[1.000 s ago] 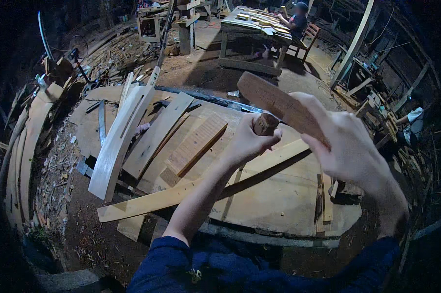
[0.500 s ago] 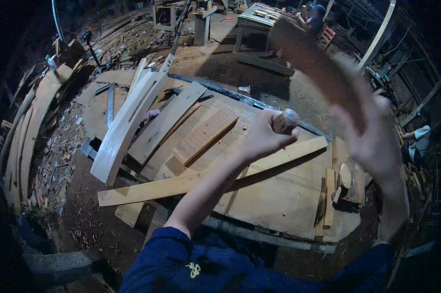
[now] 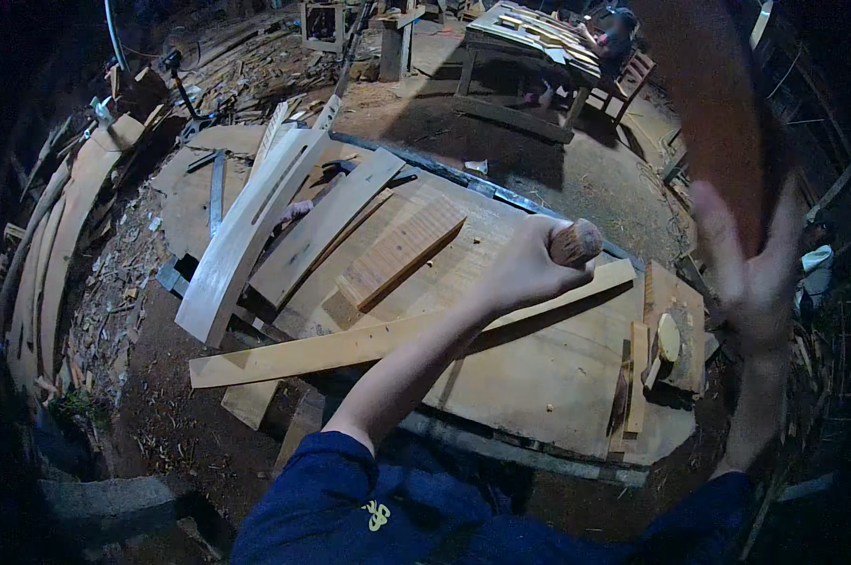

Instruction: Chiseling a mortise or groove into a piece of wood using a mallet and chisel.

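Observation:
My left hand (image 3: 529,264) is wrapped round a round wooden handle (image 3: 576,243), its rough end facing upward. My right hand (image 3: 745,268), blurred, grips a broad brown wooden piece (image 3: 713,104) raised at the upper right, clear of the handle. Beneath both hands is a wide plywood worktop (image 3: 538,367). A long narrow yellow plank (image 3: 284,363) crosses it under my left forearm. Behind that lie a ridged rectangular block (image 3: 402,252) and a flat board (image 3: 322,231). A pale slotted board (image 3: 237,254) lies at the left, and an oval wooden piece (image 3: 668,336) at the right.
A person (image 3: 612,47) sits at a far bench (image 3: 515,33) with boards on it. A pale sleeve (image 3: 814,262) shows at the right edge. Long curved boards (image 3: 67,282) and scrap wood (image 3: 133,245) line the left. A dark post-like tool (image 3: 180,89) stands behind.
The brown piece in my right hand has swung up and right, away from the handle, and is now more upright. My left hand has shifted slightly right, still gripping the handle.

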Demonstrator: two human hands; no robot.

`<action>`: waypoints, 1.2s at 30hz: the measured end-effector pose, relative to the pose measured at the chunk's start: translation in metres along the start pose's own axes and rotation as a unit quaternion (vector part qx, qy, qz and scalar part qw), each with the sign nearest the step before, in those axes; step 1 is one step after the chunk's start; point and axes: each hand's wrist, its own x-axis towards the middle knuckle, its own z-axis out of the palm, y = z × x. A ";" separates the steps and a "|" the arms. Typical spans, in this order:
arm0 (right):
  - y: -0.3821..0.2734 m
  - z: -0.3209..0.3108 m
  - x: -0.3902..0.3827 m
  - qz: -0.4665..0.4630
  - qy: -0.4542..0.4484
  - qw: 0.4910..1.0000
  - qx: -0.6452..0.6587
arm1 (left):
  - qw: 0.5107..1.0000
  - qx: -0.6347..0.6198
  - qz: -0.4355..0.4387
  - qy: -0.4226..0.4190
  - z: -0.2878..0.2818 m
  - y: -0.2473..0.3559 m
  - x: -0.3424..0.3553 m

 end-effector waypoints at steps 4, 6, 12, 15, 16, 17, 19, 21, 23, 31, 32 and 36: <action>-0.002 0.002 -0.010 0.119 -0.282 0.949 0.078 | 0.999 -0.040 -0.023 0.021 0.000 -0.006 0.002; -0.003 0.001 -0.009 0.089 -0.243 0.963 0.074 | 0.999 -0.025 -0.023 0.008 -0.002 -0.011 0.003; -0.006 -0.003 0.007 0.075 -0.163 0.983 0.025 | 1.000 0.003 0.021 -0.001 -0.005 -0.013 0.005; -0.013 -0.002 0.003 0.132 -0.251 0.948 0.144 | 0.997 0.028 -0.066 0.008 -0.008 -0.004 0.001; -0.009 -0.007 0.003 0.114 -0.275 0.949 0.102 | 0.995 0.039 -0.095 0.013 -0.008 -0.002 0.000; -0.007 -0.009 0.001 0.124 -0.315 0.940 0.042 | 0.997 0.015 -0.077 0.021 -0.008 0.000 0.000; -0.001 -0.014 0.000 0.098 -0.186 0.974 0.080 | 0.998 -0.029 -0.042 0.036 -0.009 0.004 -0.001; 0.005 -0.017 0.000 0.082 -0.034 0.991 0.095 | 0.998 -0.047 -0.026 0.042 -0.010 0.004 -0.001; 0.007 -0.015 0.000 0.113 -0.012 0.989 0.091 | 0.997 -0.064 -0.028 0.019 -0.013 0.002 0.001; 0.007 -0.004 0.007 0.122 -0.159 0.973 0.113 | 0.997 -0.071 -0.019 0.020 -0.014 -0.009 0.000; 0.007 -0.005 0.007 0.132 -0.066 0.983 0.106 | 0.997 -0.074 0.001 0.026 -0.013 -0.009 0.001; 0.003 0.000 0.005 0.215 -0.262 0.928 0.154 | 0.996 -0.080 -0.021 0.042 -0.014 -0.010 0.001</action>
